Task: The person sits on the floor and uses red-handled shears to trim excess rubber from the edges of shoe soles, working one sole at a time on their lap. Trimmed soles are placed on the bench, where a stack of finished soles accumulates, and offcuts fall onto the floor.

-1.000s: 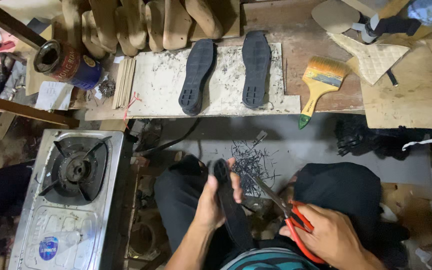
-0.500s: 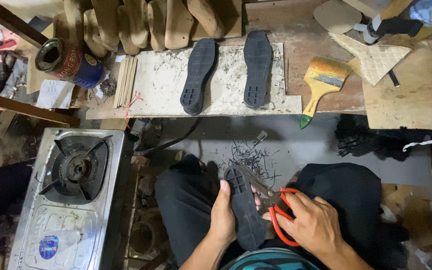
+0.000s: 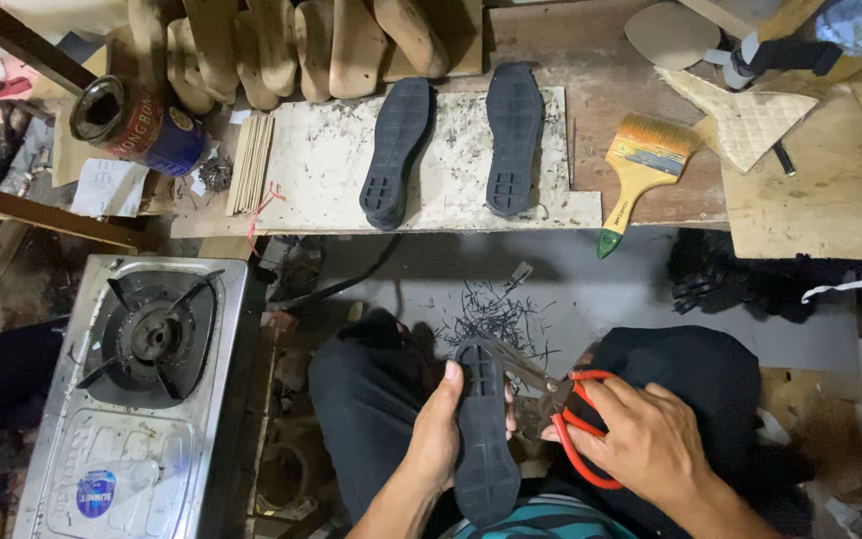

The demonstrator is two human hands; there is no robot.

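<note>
Since the earlier frames, the black shoe sole (image 3: 482, 439) is turning from edge-on to flat, its treaded face now showing to the camera, and the red-handled scissors (image 3: 561, 414) are moving in against its right edge. That sole is sitting over the person's lap, between the knees, with its long axis running nearly straight away from the body: the narrower end is pointing up the frame toward the workbench (image 3: 631, 130) and the broader end is lying down near the striped shirt hem. The left hand (image 3: 438, 439) is gripping the sole along its left edge, fingers curled behind and thumb pressing on the front. The right hand (image 3: 650, 444) is holding the scissors with fingers threaded through the red loops, and the blades are standing slightly apart, biting at the sole's rim near its upper right. Dark trimmings (image 3: 496, 314) are lying scattered on the grey floor just beyond. On the bench, two more black soles (image 3: 396, 150) are resting side by side, also lengthwise away from the person, with a paintbrush (image 3: 641, 175) to their right. A gas stove (image 3: 142, 379) is standing at the left.
</note>
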